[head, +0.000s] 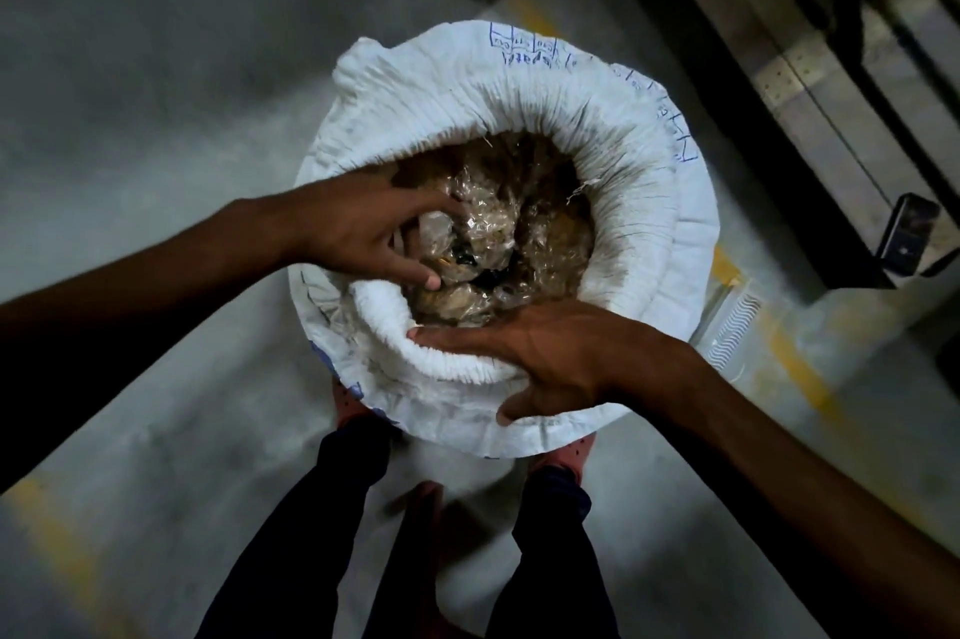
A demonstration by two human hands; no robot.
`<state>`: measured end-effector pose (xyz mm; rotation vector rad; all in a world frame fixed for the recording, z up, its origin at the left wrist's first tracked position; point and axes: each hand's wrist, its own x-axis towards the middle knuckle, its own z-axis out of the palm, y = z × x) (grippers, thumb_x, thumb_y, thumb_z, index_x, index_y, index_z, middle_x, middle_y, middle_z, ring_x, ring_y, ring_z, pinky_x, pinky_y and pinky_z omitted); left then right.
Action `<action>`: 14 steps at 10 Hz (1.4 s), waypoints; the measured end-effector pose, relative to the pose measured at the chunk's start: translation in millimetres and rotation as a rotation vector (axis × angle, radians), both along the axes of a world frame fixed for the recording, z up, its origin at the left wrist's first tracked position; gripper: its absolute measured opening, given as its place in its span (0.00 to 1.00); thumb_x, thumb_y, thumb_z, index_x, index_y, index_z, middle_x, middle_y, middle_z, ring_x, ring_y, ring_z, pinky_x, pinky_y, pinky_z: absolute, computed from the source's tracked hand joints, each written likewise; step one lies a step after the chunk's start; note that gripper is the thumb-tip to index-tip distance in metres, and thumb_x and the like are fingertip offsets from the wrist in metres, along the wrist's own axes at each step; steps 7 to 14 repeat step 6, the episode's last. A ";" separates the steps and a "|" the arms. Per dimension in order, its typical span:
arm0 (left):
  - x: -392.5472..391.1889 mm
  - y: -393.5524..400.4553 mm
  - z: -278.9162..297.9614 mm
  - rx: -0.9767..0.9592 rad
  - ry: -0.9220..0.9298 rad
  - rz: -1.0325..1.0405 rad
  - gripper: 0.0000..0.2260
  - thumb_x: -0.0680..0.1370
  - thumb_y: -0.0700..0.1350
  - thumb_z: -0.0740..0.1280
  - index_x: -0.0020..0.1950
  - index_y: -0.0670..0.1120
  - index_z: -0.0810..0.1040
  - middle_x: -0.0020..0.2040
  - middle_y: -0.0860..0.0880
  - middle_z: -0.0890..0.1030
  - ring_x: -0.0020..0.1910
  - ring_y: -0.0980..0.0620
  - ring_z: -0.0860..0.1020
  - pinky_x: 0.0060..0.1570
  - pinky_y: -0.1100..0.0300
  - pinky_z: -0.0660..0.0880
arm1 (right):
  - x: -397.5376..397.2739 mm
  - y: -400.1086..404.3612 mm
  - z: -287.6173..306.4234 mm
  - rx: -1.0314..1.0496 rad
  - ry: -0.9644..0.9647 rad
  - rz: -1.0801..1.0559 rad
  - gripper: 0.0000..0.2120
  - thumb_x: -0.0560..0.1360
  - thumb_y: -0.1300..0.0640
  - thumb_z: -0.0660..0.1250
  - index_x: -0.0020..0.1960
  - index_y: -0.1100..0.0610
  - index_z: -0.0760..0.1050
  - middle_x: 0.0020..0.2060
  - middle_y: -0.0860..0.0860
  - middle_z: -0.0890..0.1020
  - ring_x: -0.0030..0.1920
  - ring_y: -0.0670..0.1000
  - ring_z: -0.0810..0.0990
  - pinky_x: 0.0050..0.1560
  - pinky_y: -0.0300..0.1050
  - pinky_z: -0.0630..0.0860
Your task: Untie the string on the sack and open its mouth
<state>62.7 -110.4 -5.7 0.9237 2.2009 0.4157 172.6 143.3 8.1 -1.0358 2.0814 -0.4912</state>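
Note:
A white woven sack (613, 97) stands upright on the floor in front of my legs, its mouth wide open and its rim rolled outward. Inside lies crinkled clear plastic (498, 233) over brownish contents. My left hand (363, 227) reaches into the mouth from the left, fingers curled on the plastic liner. My right hand (545, 352) grips the near rolled rim, fingers over the inner edge and thumb on the outside. No string is visible.
The floor is grey concrete with yellow painted lines (789, 342). A dark metal rack or pallet frame (810, 82) stands at the upper right, with a dark object (909, 233) on its edge. My feet in reddish footwear (566, 451) stand under the sack.

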 end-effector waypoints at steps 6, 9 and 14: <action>4.4 20.4 79.5 -0.054 0.196 0.118 0.29 0.80 0.67 0.56 0.80 0.58 0.64 0.61 0.49 0.85 0.61 0.45 0.82 0.54 0.52 0.77 | -65.3 48.3 82.8 0.231 0.269 -0.515 0.29 0.81 0.38 0.62 0.79 0.45 0.63 0.65 0.52 0.81 0.65 0.58 0.79 0.56 0.51 0.75; 4.4 20.4 79.5 -0.054 0.196 0.118 0.29 0.80 0.67 0.56 0.80 0.58 0.64 0.61 0.49 0.85 0.61 0.45 0.82 0.54 0.52 0.77 | -65.3 48.3 82.8 0.231 0.269 -0.515 0.29 0.81 0.38 0.62 0.79 0.45 0.63 0.65 0.52 0.81 0.65 0.58 0.79 0.56 0.51 0.75; 4.4 20.4 79.5 -0.054 0.196 0.118 0.29 0.80 0.67 0.56 0.80 0.58 0.64 0.61 0.49 0.85 0.61 0.45 0.82 0.54 0.52 0.77 | -65.3 48.3 82.8 0.231 0.269 -0.515 0.29 0.81 0.38 0.62 0.79 0.45 0.63 0.65 0.52 0.81 0.65 0.58 0.79 0.56 0.51 0.75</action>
